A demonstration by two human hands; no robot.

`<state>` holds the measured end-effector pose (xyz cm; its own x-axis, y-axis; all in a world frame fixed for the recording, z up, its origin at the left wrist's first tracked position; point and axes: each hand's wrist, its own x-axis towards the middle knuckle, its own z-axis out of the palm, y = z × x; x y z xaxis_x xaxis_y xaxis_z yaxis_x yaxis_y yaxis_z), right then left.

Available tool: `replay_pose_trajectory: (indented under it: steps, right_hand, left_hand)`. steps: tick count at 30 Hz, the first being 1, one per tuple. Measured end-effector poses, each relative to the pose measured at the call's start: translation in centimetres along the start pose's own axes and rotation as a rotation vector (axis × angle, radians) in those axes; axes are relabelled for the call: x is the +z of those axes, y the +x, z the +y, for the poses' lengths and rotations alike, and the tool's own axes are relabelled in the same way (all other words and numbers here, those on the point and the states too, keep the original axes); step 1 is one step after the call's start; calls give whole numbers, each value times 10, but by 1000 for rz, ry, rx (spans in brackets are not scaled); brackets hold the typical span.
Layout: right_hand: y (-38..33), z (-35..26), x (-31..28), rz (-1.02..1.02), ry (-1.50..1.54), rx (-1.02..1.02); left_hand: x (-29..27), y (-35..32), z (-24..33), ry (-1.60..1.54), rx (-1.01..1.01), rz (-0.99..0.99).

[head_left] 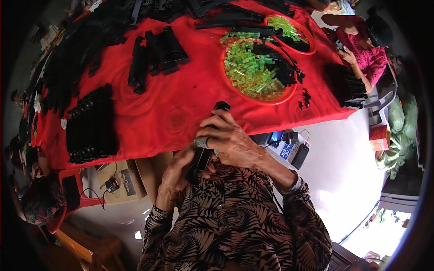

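Note:
Both of my hands grip a long black plastic bar [200, 160] close to my body, at the near edge of the table. It slants from lower left to upper right. My right hand [229, 139] wraps over its upper part with bent fingers; a grey band [201, 143] is around one finger. Lower down, my left hand [177, 168] is closed round the bar, its fingers partly hidden. Beyond my right hand stands a large orange-red bowl [261, 103] with translucent yellow-green pieces and small black parts. A smaller bowl [313, 41] behind it holds similar pieces.
A red cloth [167, 97] covers the table. Stacked black bars [91, 124] lie at left, more black parts [165, 50] farther back, and another stack [346, 86] at the right edge. A person in pink [371, 61] sits at right. A red stool [77, 180] stands lower left.

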<state>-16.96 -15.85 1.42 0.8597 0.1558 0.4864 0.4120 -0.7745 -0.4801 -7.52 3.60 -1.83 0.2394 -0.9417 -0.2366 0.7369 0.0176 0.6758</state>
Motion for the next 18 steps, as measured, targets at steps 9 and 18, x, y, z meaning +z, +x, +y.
replay_pose_trajectory:
  steps: [9, 18]
  right_hand:
    - [-28, 19, -2, 312, -291, 195]
    - [-66, 56, -49, 515, -267, 625]
  left_hand:
    - [12, 3, -24, -47, 63, 274]
    - [3, 2, -39, -264, 14, 357]
